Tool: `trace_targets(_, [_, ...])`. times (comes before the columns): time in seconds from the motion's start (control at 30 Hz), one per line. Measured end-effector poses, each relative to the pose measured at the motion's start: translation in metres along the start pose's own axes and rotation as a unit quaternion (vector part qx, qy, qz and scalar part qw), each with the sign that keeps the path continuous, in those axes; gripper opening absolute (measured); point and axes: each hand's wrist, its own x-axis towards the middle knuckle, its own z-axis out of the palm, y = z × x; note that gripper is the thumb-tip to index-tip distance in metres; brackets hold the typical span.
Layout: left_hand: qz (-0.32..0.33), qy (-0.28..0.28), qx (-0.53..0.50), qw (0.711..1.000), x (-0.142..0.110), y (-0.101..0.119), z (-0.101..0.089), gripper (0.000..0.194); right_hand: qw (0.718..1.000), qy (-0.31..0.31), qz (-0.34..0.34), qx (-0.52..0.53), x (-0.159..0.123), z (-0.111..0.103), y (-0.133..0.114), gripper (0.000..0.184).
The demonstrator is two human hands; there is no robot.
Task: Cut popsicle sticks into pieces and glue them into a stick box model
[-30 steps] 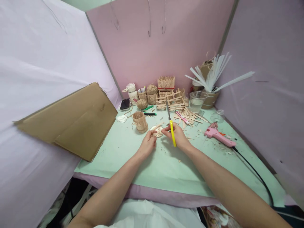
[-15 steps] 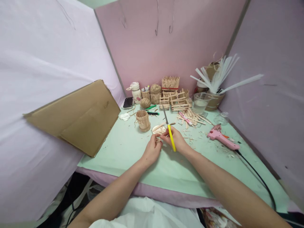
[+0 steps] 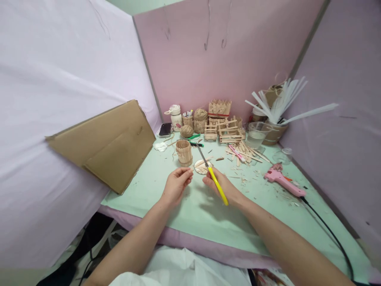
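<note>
My right hand is closed round a yellow-handled tool with a thin metal blade; the blade points up and left over a small round disc of wooden sticks on the green table. My left hand is lifted just left of the disc, palm turned up, fingers curled in a loose pinch. Whether they hold a small piece is not clear. A little cup made of wooden sticks stands just beyond my left hand.
A folded cardboard sheet leans at the left. At the back stand stick crates, twine balls, a jar, a phone and a plastic cup. Loose sticks lie at the right, beside a pink glue gun with its black cord.
My left hand has let go of the disc and drawn back toward me, turning palm up. My right hand has tilted the yellow tool so its blade leans more to the left.
</note>
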Motion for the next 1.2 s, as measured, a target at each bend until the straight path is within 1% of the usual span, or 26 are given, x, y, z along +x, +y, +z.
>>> trace_targets(0.13, [0.026,0.017,-0.021,0.999,-0.005,0.013,-0.003,0.023,0.996,-0.06,0.001,-0.066,-0.008,0.005,-0.006,0.032])
trace_targets(0.27, [0.032,0.021,-0.019,0.999,-0.009,0.016,-0.001,0.022,0.993,-0.095,-0.013,-0.07,-0.011,0.009,-0.006,0.037])
trace_targets(0.37, [0.047,0.014,-0.005,0.999,-0.008,0.015,-0.001,0.02,0.992,-0.112,-0.01,-0.064,-0.012,0.009,-0.006,0.038])
trace_targets(0.53, [0.081,0.004,0.063,0.995,-0.006,0.011,-0.003,0.017,0.991,-0.126,-0.011,-0.045,-0.013,0.007,-0.007,0.04])
trace_targets(0.63, [0.089,0.004,0.085,0.992,-0.006,0.01,-0.003,0.016,0.99,-0.134,-0.01,-0.046,-0.013,0.006,-0.007,0.041])
trace_targets(0.73, [0.081,0.004,0.088,0.993,-0.007,0.011,-0.003,0.015,0.989,-0.14,-0.014,-0.046,-0.014,0.006,-0.007,0.042])
trace_targets(0.9, [0.048,0.003,0.071,0.996,-0.009,0.014,-0.003,0.017,0.987,-0.156,-0.017,-0.037,-0.016,0.005,-0.008,0.04])
trace_targets(1.07, [0.041,0.007,0.07,0.997,-0.011,0.015,-0.003,0.021,0.987,-0.157,-0.018,-0.04,-0.018,0.004,-0.009,0.039])
trace_targets(1.2, [0.018,0.007,0.049,0.999,-0.013,0.018,-0.003,0.024,0.987,-0.158,-0.014,-0.039,-0.018,0.006,-0.008,0.041])
